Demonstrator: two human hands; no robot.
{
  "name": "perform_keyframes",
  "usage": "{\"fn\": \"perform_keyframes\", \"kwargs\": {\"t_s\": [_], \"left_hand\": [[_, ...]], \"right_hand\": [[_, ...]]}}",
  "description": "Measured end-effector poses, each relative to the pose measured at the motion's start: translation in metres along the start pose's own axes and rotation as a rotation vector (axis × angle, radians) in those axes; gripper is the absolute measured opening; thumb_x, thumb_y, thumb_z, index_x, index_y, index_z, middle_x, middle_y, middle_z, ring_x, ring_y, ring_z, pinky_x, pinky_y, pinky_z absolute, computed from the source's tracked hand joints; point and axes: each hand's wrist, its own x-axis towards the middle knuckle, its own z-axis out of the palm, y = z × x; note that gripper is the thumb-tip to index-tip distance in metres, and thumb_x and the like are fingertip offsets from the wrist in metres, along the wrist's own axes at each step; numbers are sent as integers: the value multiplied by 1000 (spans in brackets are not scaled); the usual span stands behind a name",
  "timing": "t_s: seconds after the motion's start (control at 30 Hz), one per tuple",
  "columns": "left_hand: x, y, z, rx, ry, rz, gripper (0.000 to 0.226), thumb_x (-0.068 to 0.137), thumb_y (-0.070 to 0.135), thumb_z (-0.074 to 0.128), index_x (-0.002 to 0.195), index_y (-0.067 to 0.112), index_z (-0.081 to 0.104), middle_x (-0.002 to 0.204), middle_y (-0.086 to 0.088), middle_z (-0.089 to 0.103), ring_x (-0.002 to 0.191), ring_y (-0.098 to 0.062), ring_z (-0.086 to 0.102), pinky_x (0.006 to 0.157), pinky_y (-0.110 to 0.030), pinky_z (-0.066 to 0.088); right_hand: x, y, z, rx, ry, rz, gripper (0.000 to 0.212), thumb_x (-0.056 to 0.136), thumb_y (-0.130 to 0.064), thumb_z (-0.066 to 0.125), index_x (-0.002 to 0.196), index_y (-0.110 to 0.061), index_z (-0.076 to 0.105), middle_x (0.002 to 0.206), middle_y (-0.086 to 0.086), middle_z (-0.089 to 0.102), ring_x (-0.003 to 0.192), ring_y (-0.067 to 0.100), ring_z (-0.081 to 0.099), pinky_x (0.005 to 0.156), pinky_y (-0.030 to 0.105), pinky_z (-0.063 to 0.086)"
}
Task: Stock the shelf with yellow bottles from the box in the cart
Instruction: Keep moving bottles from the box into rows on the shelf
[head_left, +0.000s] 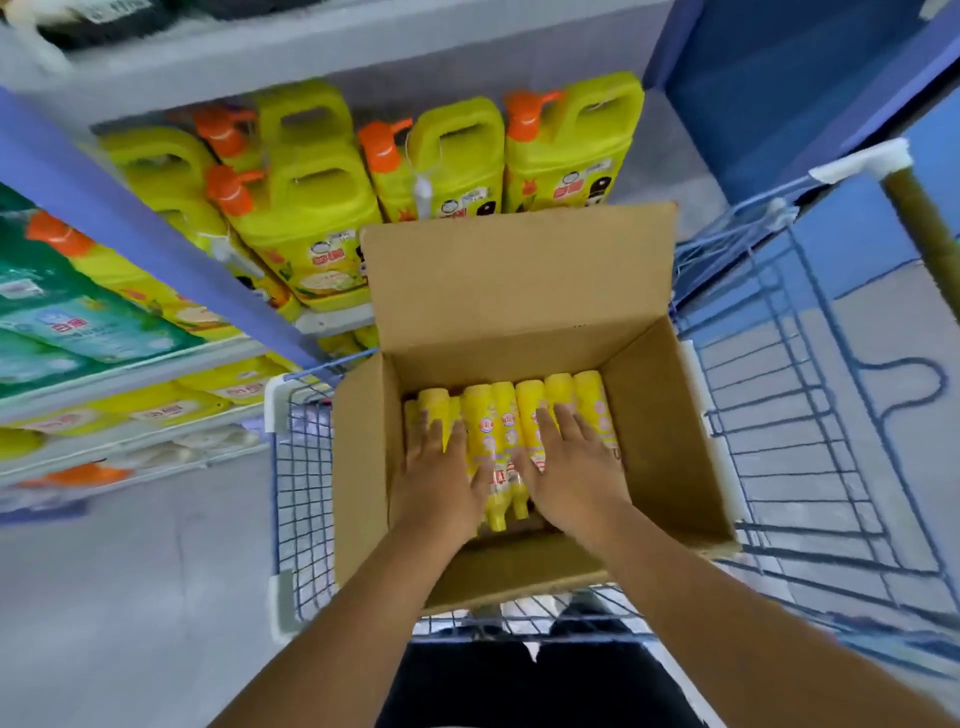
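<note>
Beside stocked shelf (156, 374), in blue cart (304, 499): open box (519, 291); left hand (441, 475), right hand (571, 467) flat, fingers straight, on yellow bottles (488, 421).

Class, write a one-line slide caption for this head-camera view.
Both hands, left hand and right hand, rest on yellow bottles lying in an open cardboard box inside a blue cart.

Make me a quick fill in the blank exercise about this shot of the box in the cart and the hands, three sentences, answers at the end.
1. The yellow bottles lie inside an open cardboard ____.
2. The left hand and right hand rest on the bottles with fingers ____.
3. The big jugs on the shelf have pump tops coloured ____.

Answers: box; straight; orange
</note>
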Motion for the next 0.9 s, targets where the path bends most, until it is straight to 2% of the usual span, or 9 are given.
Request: {"fn": "perform_keyframes", "kwargs": {"t_s": [0.1,0.27,0.37,0.47,0.6,0.67,0.77,0.83,0.9], "left_hand": [[18,-6,30,-101,-91,-129,72,97,63,33,156,25,22,166,-4,11,147,-31,23,113,-43,31],[44,-22,77,-441,-208,-445,61,87,66,40,140,34,41,140,-6,55,125,-32,54,103,-44,46],[59,-24,101,-644,-207,-648,64,91,61,44,144,25,45,146,-8,50,130,-30,50,108,-39,41],[72,-29,126,-803,-192,-825,61,99,45,49,149,12,39,149,-14,45,131,-32,49,108,-39,41],[74,-39,154,-1033,-187,-915,60,99,47,50,150,19,35,143,-11,50,124,-35,53,104,-49,46],[75,-42,158,-1081,-206,-910,58,98,47,51,147,20,38,140,-11,53,123,-34,54,104,-50,46],[75,-44,157,-1067,-230,-893,61,96,48,56,147,20,37,140,-8,52,122,-32,54,99,-46,48],[75,-39,155,-1040,-238,-867,70,95,50,57,151,20,28,143,-7,48,120,-29,55,85,-39,53],[70,-28,147,-1004,-228,-824,74,94,52,56,152,17,24,143,-7,44,120,-28,54,65,-29,50]], "right_hand": [[27,7,27,-2,-140,5,74,100,-63,26,161,-22,12,168,5,12,153,27,15,119,44,27],[61,24,76,182,-396,123,74,101,-62,28,158,-14,24,157,13,37,139,33,43,107,42,41],[82,28,105,357,-556,243,68,104,-54,30,149,-4,37,149,19,47,132,35,50,102,36,42],[100,26,130,646,-658,402,62,101,-52,44,136,-3,54,138,16,58,127,34,55,108,40,44],[113,20,160,881,-734,518,73,92,-68,49,139,-14,53,137,3,56,131,30,53,110,43,43],[111,15,164,1018,-739,588,66,94,-66,49,139,-18,52,131,0,53,127,30,53,106,44,45],[105,14,160,1068,-706,588,58,94,-58,57,138,-20,52,140,3,54,118,26,56,91,41,54],[101,14,152,1086,-689,549,53,94,-52,61,138,-22,52,136,0,54,114,23,53,74,33,52],[98,17,147,1087,-671,515,59,93,-52,62,143,-23,48,144,0,52,128,25,50,79,29,47]]}}
